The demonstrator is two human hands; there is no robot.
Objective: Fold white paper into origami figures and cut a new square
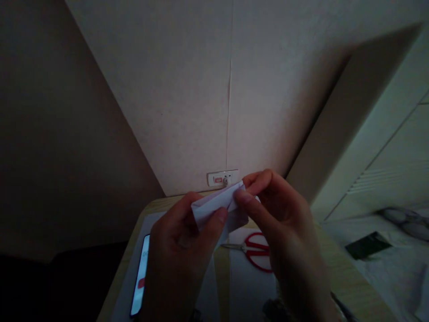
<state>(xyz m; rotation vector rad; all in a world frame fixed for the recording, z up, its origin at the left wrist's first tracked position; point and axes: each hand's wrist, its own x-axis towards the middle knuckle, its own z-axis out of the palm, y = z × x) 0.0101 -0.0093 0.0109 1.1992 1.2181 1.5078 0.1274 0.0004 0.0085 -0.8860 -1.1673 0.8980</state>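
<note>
1. White paper, one small folded piece [214,203], is held in the air above the table, between the two hands and in front of the wall.
2. The left hand [181,241] is closed on the paper's lower left end, thumb pressed against its front face.
3. The right hand [278,214] pinches the paper's upper right end between thumb and forefinger.
4. One pair of red-handled metal scissors [256,250] lies flat on the table below the right hand, blades pointing left.
5. One slim smartphone with a lit screen [140,275] lies near the table's left edge, beside the left wrist.
6. The one light wooden table [338,268] also bears pale flat sheets [246,286]; their number is unclear.
7. One white wall socket plate [221,178] sits just above the table's far edge.
</note>
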